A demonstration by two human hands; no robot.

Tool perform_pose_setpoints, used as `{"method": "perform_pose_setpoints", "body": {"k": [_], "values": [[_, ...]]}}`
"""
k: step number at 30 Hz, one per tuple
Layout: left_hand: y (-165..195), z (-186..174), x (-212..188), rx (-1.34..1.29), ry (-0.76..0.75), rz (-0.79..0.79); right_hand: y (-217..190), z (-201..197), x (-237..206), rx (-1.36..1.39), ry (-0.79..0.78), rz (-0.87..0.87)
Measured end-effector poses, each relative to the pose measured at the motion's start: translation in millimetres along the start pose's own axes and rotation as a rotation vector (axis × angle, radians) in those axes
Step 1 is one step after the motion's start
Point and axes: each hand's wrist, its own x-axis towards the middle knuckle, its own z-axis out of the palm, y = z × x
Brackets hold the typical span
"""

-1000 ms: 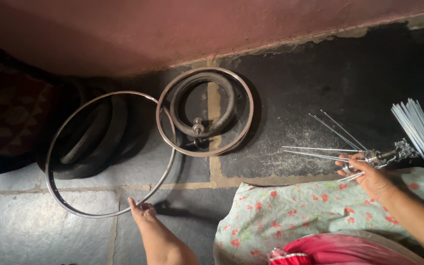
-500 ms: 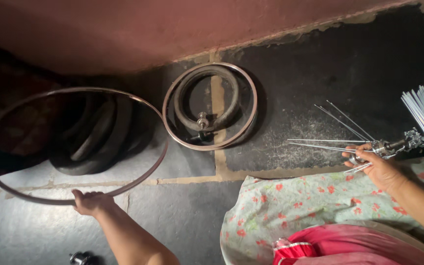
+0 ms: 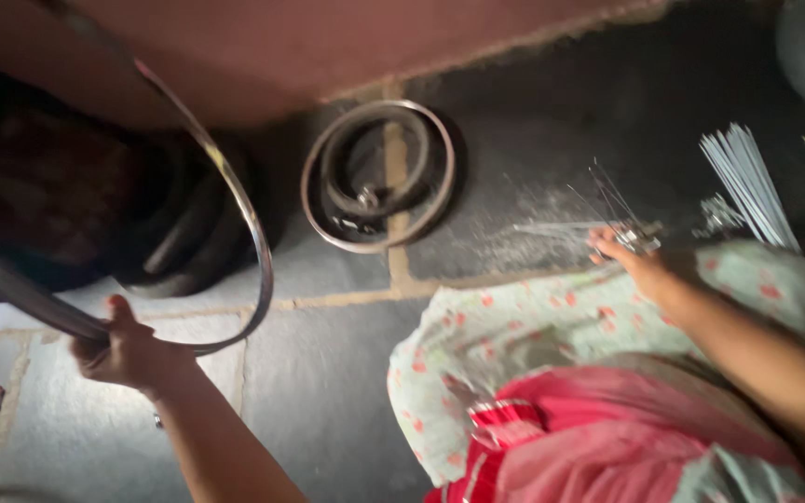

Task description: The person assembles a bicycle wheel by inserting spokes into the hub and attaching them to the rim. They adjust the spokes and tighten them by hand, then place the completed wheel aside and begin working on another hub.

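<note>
My left hand (image 3: 125,352) grips the lower edge of a large bare metal wheel rim (image 3: 252,224), raised off the floor and tilted toward me at the left. My right hand (image 3: 634,261) reaches to the right and closes on a small hub with thin spokes (image 3: 607,216) fanning out over the dark floor. A bundle of loose silver spokes (image 3: 747,182) lies just beyond that hand. A second rim (image 3: 379,177) lies flat on the floor in the middle, with a tyre and a small metal part inside it.
Dark rubber tyres (image 3: 174,237) are stacked at the left against a reddish wall (image 3: 347,37). My floral-clothed knee (image 3: 524,335) and pink cloth fill the lower right. Stone floor slabs (image 3: 328,373) lie below. Part of another wheel shows at the top right corner.
My left hand has lifted the large rim off the floor and swung it left and up toward me. My right hand has stayed at the hub and spokes.
</note>
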Motion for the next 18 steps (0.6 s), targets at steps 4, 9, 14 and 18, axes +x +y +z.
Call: {"method": "perform_pose_setpoints", "body": {"k": [4, 9, 14, 18], "values": [[66.4, 17.1, -29.2, -0.128, -0.106, 0.093, 0.0, 2.2, -5.8, 0.022, -0.045, -0.067], [105.1, 73.1, -84.1, -0.064, -0.016, -0.216, -12.5, -9.2, -28.5, -0.303, -0.113, -0.209], [101.7, 147.0, -152.0, -0.236, -0.243, -0.247, -8.1, -24.4, -50.7, -0.496, -0.155, -0.479], [100.0, 193.4, -203.3, -0.287, -0.32, -0.308, 9.6, -29.5, -62.7, -0.534, -0.154, -0.513]]}}
